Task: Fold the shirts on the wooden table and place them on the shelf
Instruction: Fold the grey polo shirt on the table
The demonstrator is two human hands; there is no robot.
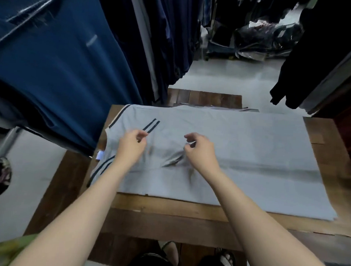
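Hovering left hand, right hand, shirt

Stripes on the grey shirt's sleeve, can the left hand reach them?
Probably yes. The left hand is right beside the dark stripes on the shirt, with nothing between them.

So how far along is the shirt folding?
Early. Done: the grey shirt lies spread on the wooden table, unfolded. In hand: the left hand and right hand are over its rumpled middle, fingers curled; a grip is unclear. Folding and shelving remain.
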